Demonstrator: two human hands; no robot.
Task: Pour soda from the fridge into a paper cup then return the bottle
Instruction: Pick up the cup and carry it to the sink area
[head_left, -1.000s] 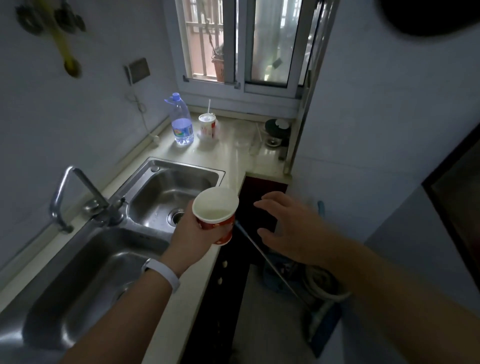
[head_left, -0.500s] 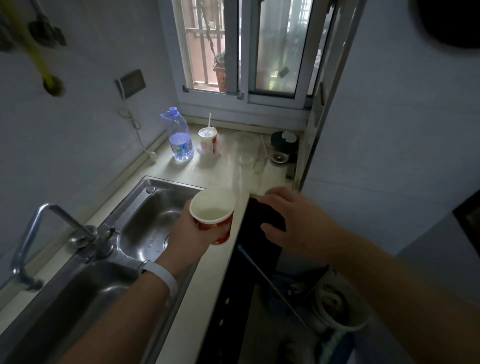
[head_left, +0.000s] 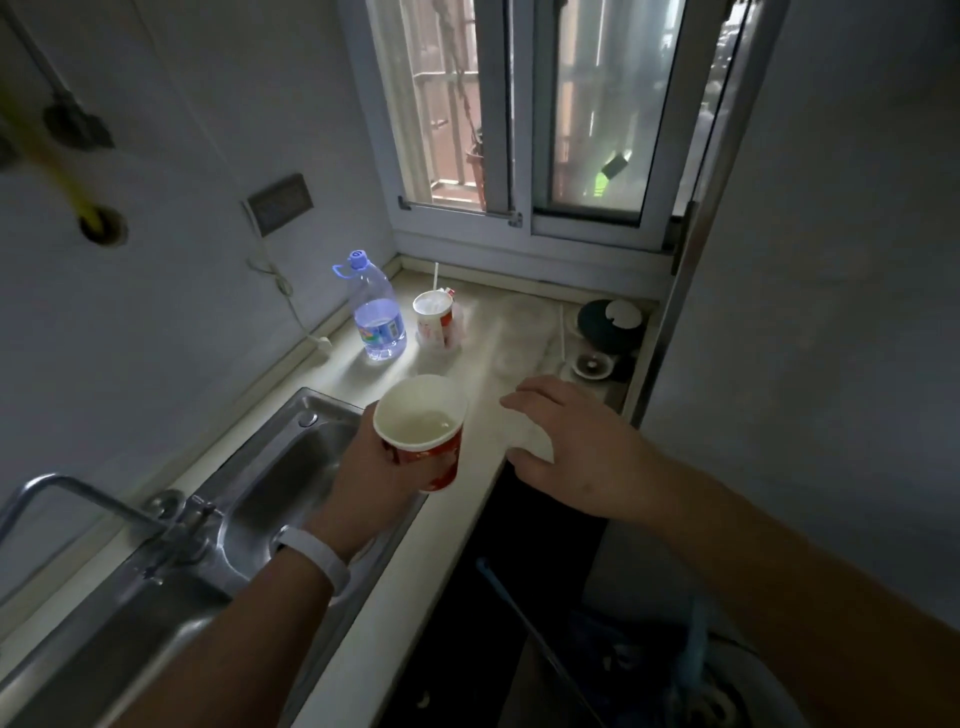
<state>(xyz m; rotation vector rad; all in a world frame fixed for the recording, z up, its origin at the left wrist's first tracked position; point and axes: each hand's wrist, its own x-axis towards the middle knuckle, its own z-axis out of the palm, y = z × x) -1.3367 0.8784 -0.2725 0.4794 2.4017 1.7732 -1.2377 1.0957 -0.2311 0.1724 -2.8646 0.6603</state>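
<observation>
Paper cup (head_left: 423, 431): red-printed, upright, mouth open to the camera, pale liquid low inside; centre of frame, held above the front strip of the tabletop (head_left: 498, 358), beside the sink (head_left: 270, 467).

Left hand (head_left: 363, 483): grip closed around the cup wall from the lower left; white band on the wrist.

Right hand (head_left: 576, 447): grip open, holding nothing, fingers spread, palm down, just right of the cup over the tabletop edge.

Soda bottle: not in view; fridge not in view.

Also present: water bottle (head_left: 375, 309) and a second cup (head_left: 435, 322), upper centre, well apart from the held cup.

Key relation: bare tabletop lies up-frame from the held cup; cup axis vertical. The left hand carries it, so set-down likely falls to that hand.
</observation>
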